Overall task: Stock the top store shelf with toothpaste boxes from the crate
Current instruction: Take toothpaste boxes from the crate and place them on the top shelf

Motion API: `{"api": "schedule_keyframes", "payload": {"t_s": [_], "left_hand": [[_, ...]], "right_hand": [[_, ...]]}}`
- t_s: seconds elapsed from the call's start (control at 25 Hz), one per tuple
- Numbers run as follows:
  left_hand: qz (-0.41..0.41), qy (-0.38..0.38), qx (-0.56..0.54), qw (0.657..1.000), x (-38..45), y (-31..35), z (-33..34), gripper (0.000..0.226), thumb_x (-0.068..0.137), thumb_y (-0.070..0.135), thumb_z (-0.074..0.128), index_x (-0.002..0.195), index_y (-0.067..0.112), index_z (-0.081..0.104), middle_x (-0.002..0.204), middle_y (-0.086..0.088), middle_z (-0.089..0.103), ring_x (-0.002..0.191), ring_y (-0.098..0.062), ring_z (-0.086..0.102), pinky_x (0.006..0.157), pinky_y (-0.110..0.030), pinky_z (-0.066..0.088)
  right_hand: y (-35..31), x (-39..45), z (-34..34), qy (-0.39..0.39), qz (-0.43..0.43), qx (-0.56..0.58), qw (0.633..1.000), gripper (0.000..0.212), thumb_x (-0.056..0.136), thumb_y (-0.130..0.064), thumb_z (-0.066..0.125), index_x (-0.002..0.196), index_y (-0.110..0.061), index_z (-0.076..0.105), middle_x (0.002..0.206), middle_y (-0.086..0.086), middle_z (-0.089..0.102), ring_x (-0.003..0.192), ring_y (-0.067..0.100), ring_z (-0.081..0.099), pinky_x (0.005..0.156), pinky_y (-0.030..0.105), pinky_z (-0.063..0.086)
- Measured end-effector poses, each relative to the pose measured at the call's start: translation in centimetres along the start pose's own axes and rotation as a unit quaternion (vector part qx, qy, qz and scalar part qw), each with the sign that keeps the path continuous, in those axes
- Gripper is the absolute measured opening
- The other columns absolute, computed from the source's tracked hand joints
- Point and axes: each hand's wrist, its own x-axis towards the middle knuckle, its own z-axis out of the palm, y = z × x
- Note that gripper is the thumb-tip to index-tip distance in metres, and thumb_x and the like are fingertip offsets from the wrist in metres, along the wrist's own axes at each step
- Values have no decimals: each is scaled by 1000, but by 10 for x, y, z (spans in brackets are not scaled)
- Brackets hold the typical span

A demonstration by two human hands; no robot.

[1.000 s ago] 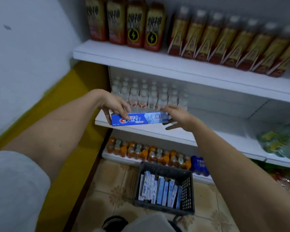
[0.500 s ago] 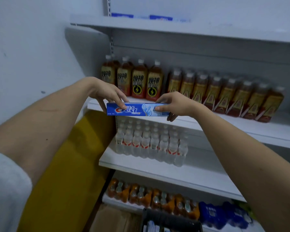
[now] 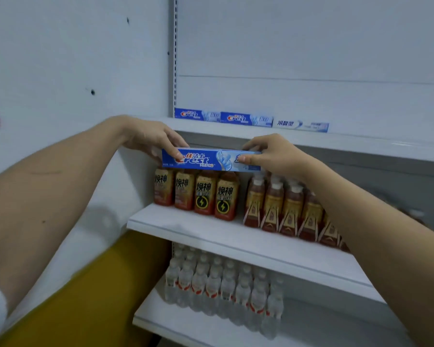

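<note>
A blue Crest toothpaste box [image 3: 211,160] is held level between both hands, just below the front edge of the top shelf [image 3: 348,144]. My left hand [image 3: 150,136] grips its left end and my right hand [image 3: 268,152] grips its right end. Three toothpaste boxes lie in a row at the back of the top shelf: two blue ones [image 3: 197,114] [image 3: 246,119] and a white one [image 3: 300,124]. The crate is out of view.
Brown drink bottles [image 3: 206,196] and slimmer amber bottles [image 3: 286,209] fill the second shelf [image 3: 211,229]. Small water bottles [image 3: 223,289] stand on the shelf below. A white wall [image 3: 60,58] closes the left side, with a yellow band [image 3: 85,296] lower down.
Both hands have lifted the box from the level of the lower shelves up to the top shelf's edge. The view tilted upward, so the crate dropped out of sight.
</note>
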Motion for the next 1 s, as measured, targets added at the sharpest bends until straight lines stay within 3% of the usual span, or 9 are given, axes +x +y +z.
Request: {"api": "schedule_keyframes", "payload": {"t_s": [0.12,0.2,0.44,0.56,0.68,0.84,0.92,1.0], "left_hand": [[27,37,-21,999,4,10,-23,78,49,40,95,121,23,69,122,-2,67,115,-18,59,72,-29,56],[34,64,-23,997,8,15,-34,88,41,46,95,122,25,68,126,-3,63,118,-19,57,72,-29,56],[68,141,-16,988,34,9,-74,75,56,44,88,123,24,65,119,-2,65,115,-20,57,77,-31,58],[93,192,2,977,59,-2,-96,53,78,30,77,127,21,61,115,1,63,110,-20,58,85,-36,56],[113,237,27,964,93,-12,-130,41,88,15,71,127,17,61,120,-5,60,99,-20,60,87,-35,56],[96,250,95,959,148,-31,-178,39,89,15,71,126,18,59,116,-7,57,83,-17,61,71,-27,56],[69,237,139,959,179,-42,-194,40,88,16,72,125,20,58,119,-10,54,78,-23,63,71,-34,60],[38,216,176,960,206,-52,-206,39,88,17,72,122,21,56,120,-13,54,72,-26,65,76,-42,61]], "right_hand": [[-7,14,-19,18,-18,12,1000,31,84,-43,72,106,-21,69,85,7,65,42,14,51,50,25,44],[-9,29,-24,34,-30,13,999,34,85,-41,72,110,-19,68,91,6,61,39,12,49,45,21,43],[-16,91,-23,44,-41,-19,998,33,87,-37,71,110,-14,67,94,10,63,35,1,51,41,17,43],[-21,131,-15,61,-43,-45,996,29,87,-36,70,107,-15,66,92,9,63,36,-1,53,39,15,42],[-21,182,-4,84,-46,-71,993,31,86,-35,71,107,-13,65,89,10,66,46,8,57,44,20,45],[-19,254,17,75,-6,-95,993,33,86,-35,71,110,-15,62,99,12,65,63,23,64,65,38,59],[-17,283,29,59,23,-96,993,34,86,-31,71,113,-13,60,103,11,59,64,26,66,68,40,60],[-15,308,41,30,56,-113,992,33,88,-26,69,116,-12,57,96,8,56,59,24,65,60,34,58]]}}
